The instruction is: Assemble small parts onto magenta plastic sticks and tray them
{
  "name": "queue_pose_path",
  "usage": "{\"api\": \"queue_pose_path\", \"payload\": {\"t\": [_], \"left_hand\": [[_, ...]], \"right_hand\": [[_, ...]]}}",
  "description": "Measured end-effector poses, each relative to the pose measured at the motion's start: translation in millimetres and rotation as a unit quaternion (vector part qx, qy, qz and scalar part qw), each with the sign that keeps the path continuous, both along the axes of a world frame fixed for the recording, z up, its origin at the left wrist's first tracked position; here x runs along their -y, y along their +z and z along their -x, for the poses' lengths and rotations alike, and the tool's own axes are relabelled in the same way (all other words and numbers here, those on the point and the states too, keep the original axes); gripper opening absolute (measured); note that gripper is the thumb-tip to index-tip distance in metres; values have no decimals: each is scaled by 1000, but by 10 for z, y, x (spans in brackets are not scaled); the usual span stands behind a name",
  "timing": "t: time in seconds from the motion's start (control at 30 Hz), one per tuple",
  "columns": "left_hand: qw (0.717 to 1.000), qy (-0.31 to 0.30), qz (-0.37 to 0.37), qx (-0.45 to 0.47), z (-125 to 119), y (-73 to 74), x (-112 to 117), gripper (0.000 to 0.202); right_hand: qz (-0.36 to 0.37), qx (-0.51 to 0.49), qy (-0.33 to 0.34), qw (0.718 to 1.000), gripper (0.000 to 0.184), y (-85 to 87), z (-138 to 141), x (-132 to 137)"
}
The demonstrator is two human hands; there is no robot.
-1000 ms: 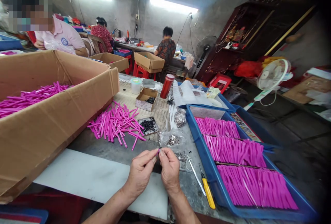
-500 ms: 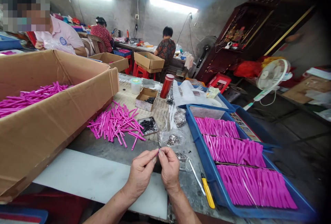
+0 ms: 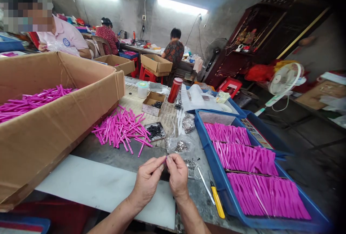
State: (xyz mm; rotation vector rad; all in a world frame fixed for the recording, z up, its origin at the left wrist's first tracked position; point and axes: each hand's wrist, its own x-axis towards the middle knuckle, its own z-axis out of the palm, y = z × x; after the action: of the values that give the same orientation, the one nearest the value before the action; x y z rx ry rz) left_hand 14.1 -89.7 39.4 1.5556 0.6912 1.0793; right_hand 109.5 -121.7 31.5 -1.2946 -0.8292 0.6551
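Note:
My left hand point(image 3: 146, 180) and my right hand point(image 3: 178, 178) meet tip to tip above the table's near edge. Both are closed in a pinch on a thin magenta plastic strip point(image 3: 165, 159), nearly all of it hidden by the fingers. Beyond them lies a loose pile of magenta strips point(image 3: 119, 129). Beside that pile, a small tray point(image 3: 162, 133) holds black parts. Small metal pieces point(image 3: 181, 146) lie in a clear plastic bag just past my fingertips.
A large cardboard box point(image 3: 89, 102) of strips stands left. At right, a blue tray point(image 3: 227, 194) holds rows of strips. A yellow-handled screwdriver point(image 3: 217, 199) and a white-handled tool point(image 3: 207, 187) lie near my right hand. A red flask point(image 3: 175, 90) stands behind; co-workers sit farther back.
Both hands keep the same pinch in nearly the same place. The whole view has shifted very slightly; nothing else visibly differs.

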Motion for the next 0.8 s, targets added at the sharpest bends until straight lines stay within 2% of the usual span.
{"api": "queue_pose_path", "payload": {"t": [0.1, 0.23, 0.33, 0.47, 0.53, 0.67, 0.8], "left_hand": [[1000, 1, -1, 9, 3, 1, -2, 23], [1000, -3, 13, -3, 6, -9, -2, 24], [1000, -5, 13, -7, 3, -5, 2, 24], [1000, -10, 7, -2, 3, 1, 3, 24], [1000, -11, 10, -6, 8, -1, 3, 25], [1000, -9, 17, -11, 14, -7, 7, 25], [1000, -8, 12, -5, 11, -11, 9, 25]], "right_hand": [[6, -16, 23, 1000, 30, -10, -7, -3], [-14, -29, 23, 999, 18, -27, -6, -2], [-11, -11, 13, 1000, 17, -26, -4, 7], [4, -15, 26, 1000, 29, -31, -13, 13], [-1, -27, 32, 999, 28, -34, -15, 11], [-13, -19, 11, 1000, 17, -14, -4, 8], [4, 2, 0, 1000, 25, 16, -4, 11]]}}
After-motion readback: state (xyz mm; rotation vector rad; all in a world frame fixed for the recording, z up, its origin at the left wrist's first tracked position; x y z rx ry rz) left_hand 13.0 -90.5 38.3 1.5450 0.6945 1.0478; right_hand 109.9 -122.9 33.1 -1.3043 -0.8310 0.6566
